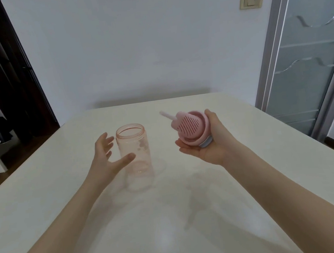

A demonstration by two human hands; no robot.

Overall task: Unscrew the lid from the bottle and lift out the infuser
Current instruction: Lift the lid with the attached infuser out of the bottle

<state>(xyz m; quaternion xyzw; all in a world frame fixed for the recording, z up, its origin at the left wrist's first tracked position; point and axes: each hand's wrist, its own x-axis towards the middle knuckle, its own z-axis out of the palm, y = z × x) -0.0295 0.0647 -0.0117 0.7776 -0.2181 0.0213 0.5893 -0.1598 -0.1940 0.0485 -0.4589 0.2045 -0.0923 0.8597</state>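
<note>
A clear, pink-tinted plastic bottle stands upright and open-mouthed on the glossy cream counter, toward the far edge and a little left of its middle. Its lid is already off. The right hand holds the round pink plastic lid upside down in the air, nearer the counter's right edge and well apart from the bottle. The perforated pink infuser basket and a pale pink straw point up and to the left from the lid's underside. The right grip is closed around the lid, palm beneath and fingers curled over its rim. The left grip is wide: the left hand is spread beside the bottle's left wall, thumb in front of it, and I cannot tell whether any finger touches the plastic.

The bottle looks empty, so it is probably light and easy to tip. Its smooth wall may slip, and a wrap around the middle of the body would steady it best. The lid seems stiff and gives a broad rim to hold. The infuser appears to be thin, rigid plastic, likely seated in the lid by a press or twist fit. It should be pinched around its slotted sides near the base, not by the slender straw, which could bend or pull loose.
</note>
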